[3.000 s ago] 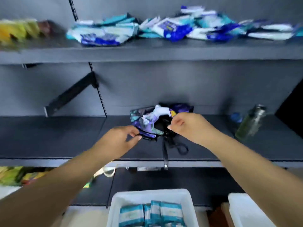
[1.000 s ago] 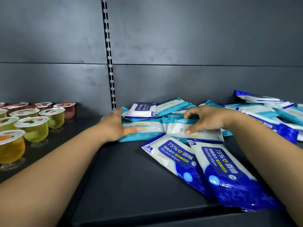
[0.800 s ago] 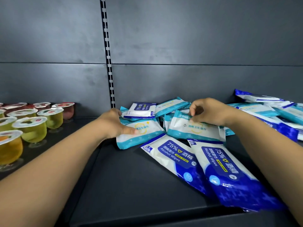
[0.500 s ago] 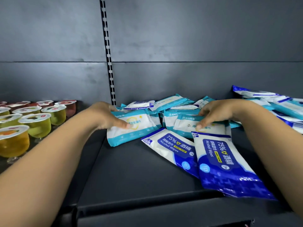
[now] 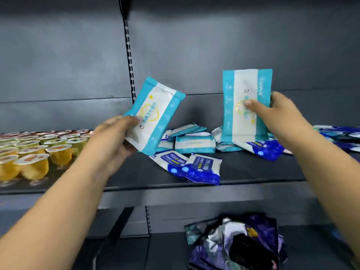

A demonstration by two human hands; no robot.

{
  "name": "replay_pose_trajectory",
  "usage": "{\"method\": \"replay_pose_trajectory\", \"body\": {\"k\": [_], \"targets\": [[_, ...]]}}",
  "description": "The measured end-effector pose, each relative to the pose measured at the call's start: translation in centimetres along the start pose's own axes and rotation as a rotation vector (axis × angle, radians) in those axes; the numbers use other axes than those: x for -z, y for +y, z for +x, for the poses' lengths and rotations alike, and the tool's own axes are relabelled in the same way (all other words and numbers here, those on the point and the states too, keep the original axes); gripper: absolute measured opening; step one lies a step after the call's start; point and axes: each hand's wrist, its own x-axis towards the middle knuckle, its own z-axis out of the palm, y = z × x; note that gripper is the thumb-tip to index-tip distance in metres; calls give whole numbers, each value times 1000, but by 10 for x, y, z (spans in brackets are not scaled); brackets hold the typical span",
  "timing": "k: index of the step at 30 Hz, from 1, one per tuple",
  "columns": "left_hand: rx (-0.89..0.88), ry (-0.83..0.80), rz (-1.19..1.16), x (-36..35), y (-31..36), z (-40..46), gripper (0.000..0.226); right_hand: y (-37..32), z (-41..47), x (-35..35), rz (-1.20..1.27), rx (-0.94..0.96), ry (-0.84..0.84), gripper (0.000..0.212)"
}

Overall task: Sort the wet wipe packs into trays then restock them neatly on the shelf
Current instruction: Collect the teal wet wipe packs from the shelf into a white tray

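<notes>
- Both teal-and-white packs have come up off the shelf since half a second ago, when each lay flat under a hand among the heap; the view has also dropped, so a lower shelf now shows.
- Nearest, below the shelf (image 5: 253, 172) edge, a crumpled purple-and-black bag (image 5: 235, 244) lies on the lower shelf (image 5: 165, 250).
- Left hand (image 5: 115, 137) grips the left teal pack (image 5: 154, 115) by its lower end, thumb on the face, holding it tilted to the right above the shelf's front left part; its print is a yellow ring with blurred writing I cannot read.
- Right hand (image 5: 272, 112) holds the right teal pack (image 5: 246, 104) upright above the heap, thumb across the front and fingers curled behind its right edge; the label is too blurred to read.
- On the shelf near its front edge lie two blue alcohol wipe packs (image 5: 187, 166) side by side, each printed "75%"; the smaller text cannot be made out.
- Behind them, against the back of the shelf, the heap of teal packs (image 5: 194, 143) lies jumbled, with more blue packs (image 5: 261, 148) to its right and others (image 5: 339, 137) farther right.
- Left of the heap, rows of sealed jelly cups (image 5: 33, 152) in yellow and green stand on the shelf.
</notes>
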Motion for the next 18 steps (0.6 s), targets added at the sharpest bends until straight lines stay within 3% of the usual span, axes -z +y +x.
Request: {"method": "replay_pose_trajectory", "body": {"k": [3,7,12,18], "targets": [[37,-55,-57,-36,-19,-77,10,13,-62,40,248,-74,-43,5],[197,-96,-87,-63,-80,-171,13,70,-162,88,333,-324,-79,3],[563,-17,-87,-66,-186,-264,15,160,-274,130,260,-760,-113,6],[921,80,171,-29,-327,-367,7,272,-405,153,95,-1213,-19,22]]}}
